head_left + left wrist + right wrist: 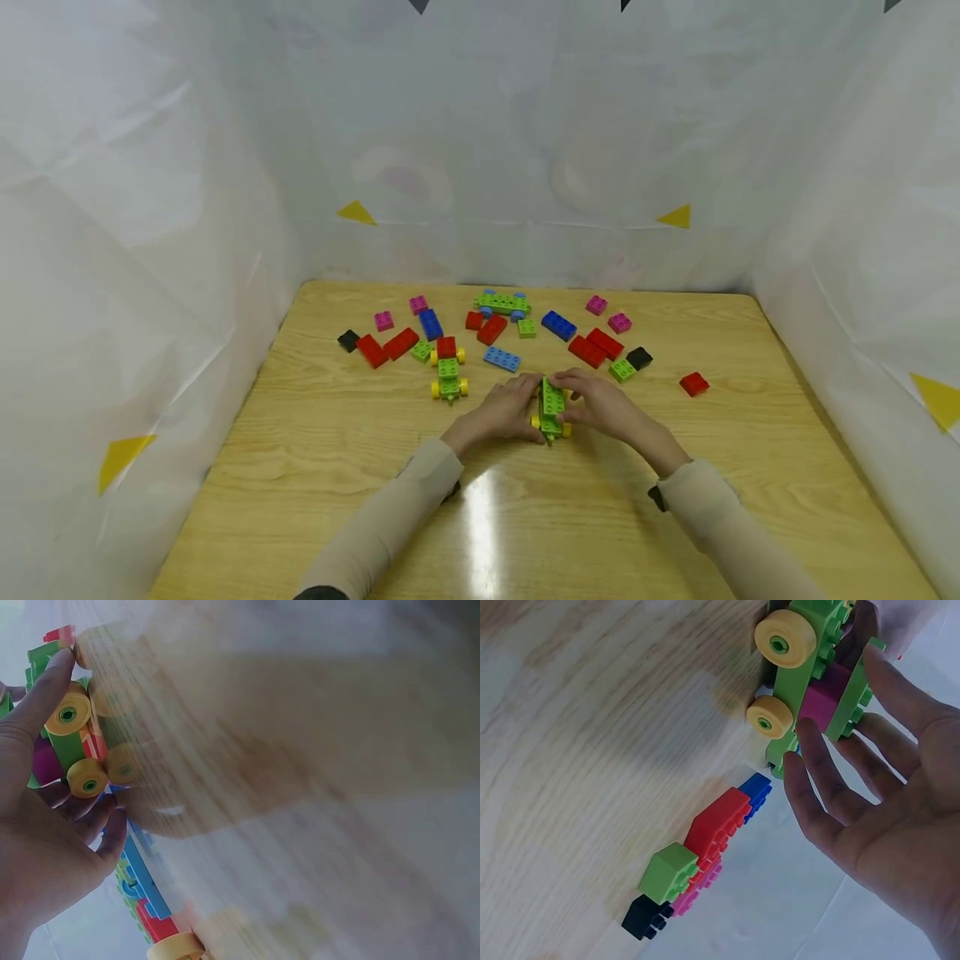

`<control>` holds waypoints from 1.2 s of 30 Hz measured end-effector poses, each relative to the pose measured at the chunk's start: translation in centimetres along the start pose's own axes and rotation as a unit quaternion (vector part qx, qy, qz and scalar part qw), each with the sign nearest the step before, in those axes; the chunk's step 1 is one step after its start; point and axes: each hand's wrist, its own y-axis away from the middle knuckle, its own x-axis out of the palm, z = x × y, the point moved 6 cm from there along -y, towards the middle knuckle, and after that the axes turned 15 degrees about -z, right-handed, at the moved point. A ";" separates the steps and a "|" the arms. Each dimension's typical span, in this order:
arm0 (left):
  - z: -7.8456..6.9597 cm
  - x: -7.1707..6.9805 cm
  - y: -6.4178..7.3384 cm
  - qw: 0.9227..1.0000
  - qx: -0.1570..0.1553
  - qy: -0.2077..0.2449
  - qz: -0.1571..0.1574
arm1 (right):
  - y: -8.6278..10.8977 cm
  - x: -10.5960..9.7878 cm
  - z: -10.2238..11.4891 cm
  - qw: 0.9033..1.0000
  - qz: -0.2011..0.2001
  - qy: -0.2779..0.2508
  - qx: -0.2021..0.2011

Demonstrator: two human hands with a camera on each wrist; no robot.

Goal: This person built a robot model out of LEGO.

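A green toy car base (551,427) with yellow wheels stands on the table between both hands. On it sits a magenta brick (825,697), with a long green brick (553,397) on top of that. My left hand (510,410) holds the car from its left side, thumb towards the near end and fingers around the far end. From the right, my right hand (609,407) pinches the upper green brick between thumb and fingers, as the right wrist view shows. The magenta brick is hidden from the head view.
Left of the hands stands another green car (448,379) with yellow wheels and a red brick (446,347). A green car base with blue wheels (502,303) stands at the back. Loose bricks lie around, including a light blue brick (502,358) and a red brick (694,383).
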 end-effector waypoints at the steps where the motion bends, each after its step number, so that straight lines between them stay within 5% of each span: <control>1: 0.0 0.0 0.0 1.000 0.000 0.001 -0.001 | 0.0 0.0 0.0 1.000 -0.001 -0.005 0.002; 16: 0.0 -0.2 0.0 1.000 -0.003 0.003 -0.004 | 0.8 0.5 -1.0 0.997 -0.011 -0.067 0.027; 29: 0.0 -0.1 0.2 1.000 -0.014 0.012 0.001 | 1.5 1.0 -1.1 0.998 -0.020 -0.039 0.035; 36: 0.0 -0.1 0.2 1.000 -0.007 0.013 0.001 | 2.4 -1.0 -3.4 0.994 -0.080 0.007 0.068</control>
